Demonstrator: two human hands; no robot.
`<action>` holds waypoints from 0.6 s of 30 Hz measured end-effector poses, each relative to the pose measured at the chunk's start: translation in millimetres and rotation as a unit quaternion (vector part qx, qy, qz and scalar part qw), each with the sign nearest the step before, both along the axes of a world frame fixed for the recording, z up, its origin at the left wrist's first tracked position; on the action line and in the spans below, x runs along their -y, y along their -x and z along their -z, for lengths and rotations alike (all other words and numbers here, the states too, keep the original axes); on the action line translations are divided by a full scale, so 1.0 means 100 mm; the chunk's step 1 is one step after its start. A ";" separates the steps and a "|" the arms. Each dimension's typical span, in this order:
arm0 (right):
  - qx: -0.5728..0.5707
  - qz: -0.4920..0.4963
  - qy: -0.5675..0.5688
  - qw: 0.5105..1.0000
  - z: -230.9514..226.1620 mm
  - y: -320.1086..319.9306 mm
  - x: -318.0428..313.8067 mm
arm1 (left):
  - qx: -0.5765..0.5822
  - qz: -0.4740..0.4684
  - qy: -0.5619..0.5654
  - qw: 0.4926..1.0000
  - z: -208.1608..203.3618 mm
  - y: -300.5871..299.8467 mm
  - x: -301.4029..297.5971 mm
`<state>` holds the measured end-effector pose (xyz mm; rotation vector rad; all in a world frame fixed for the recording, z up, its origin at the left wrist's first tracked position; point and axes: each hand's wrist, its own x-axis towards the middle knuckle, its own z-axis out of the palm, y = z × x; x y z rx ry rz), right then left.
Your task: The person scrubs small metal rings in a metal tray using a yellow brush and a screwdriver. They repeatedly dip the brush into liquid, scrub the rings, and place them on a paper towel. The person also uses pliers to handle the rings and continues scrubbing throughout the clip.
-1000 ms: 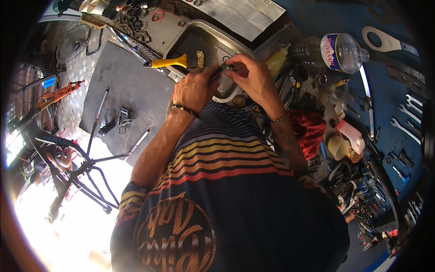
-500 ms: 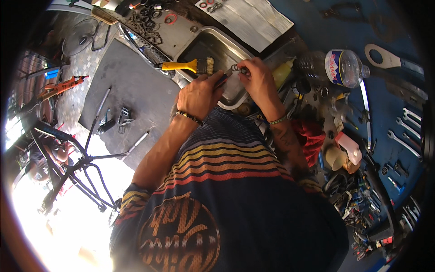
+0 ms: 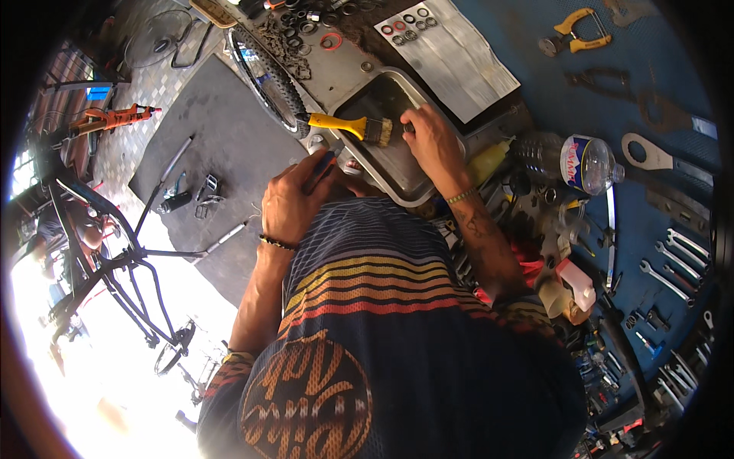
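Note:
My left hand is closed around a dark-handled tool with a touch of red, just left of the metal tray; its kind is hard to make out. Over the tray, my right hand pinches a small dark ring-like part, mostly hidden by the fingers. A paintbrush with a yellow handle lies across the tray's left rim, its bristles inside. Beyond the tray, several red, black and metal rings sit in rows on a printed sheet of paper.
Loose rings and a chain lie beyond the tray, with a bike tyre on its left. A clear plastic bottle and several wrenches are on the right. A bike frame stands left of a dark mat.
My left hand has drawn back left and nearer with the tool, away from my right hand. The right hand still pinches the small part over the tray. The view has shifted, showing more of the paper.

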<state>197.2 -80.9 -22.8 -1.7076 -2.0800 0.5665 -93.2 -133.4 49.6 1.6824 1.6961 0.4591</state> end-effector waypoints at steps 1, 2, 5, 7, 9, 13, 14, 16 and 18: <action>0.005 -0.010 -0.012 1.000 0.03 0.03 -0.10 | 0.010 0.002 -0.005 1.000 0.03 0.02 0.01; 0.011 -0.021 -0.023 0.999 0.06 0.05 -0.17 | 0.020 0.004 -0.010 1.000 0.06 0.03 0.03; 0.003 -0.024 -0.060 0.998 0.12 0.08 -0.31 | 0.054 -0.003 -0.022 0.998 0.09 0.05 0.06; -0.012 -0.016 -0.091 0.996 0.11 0.09 -0.40 | 0.068 -0.012 -0.021 0.997 0.09 0.06 0.08; -0.018 -0.009 -0.114 0.993 0.04 0.13 -0.58 | 0.071 -0.019 -0.013 0.997 0.08 0.09 0.09; 0.024 -0.043 -0.081 0.996 0.04 0.27 -1.24 | 0.068 -0.035 -0.001 0.997 0.06 0.12 0.08; 0.045 -0.059 -0.060 0.995 0.08 0.30 -1.40 | 0.072 -0.033 -0.018 0.997 0.09 0.13 0.08; 0.105 -0.061 -0.039 0.992 0.21 0.37 -1.60 | 0.072 -0.026 -0.033 0.997 0.08 0.12 0.06; 0.169 -0.094 -0.013 0.981 0.29 0.48 -1.74 | 0.058 -0.028 -0.028 0.998 0.02 0.12 0.06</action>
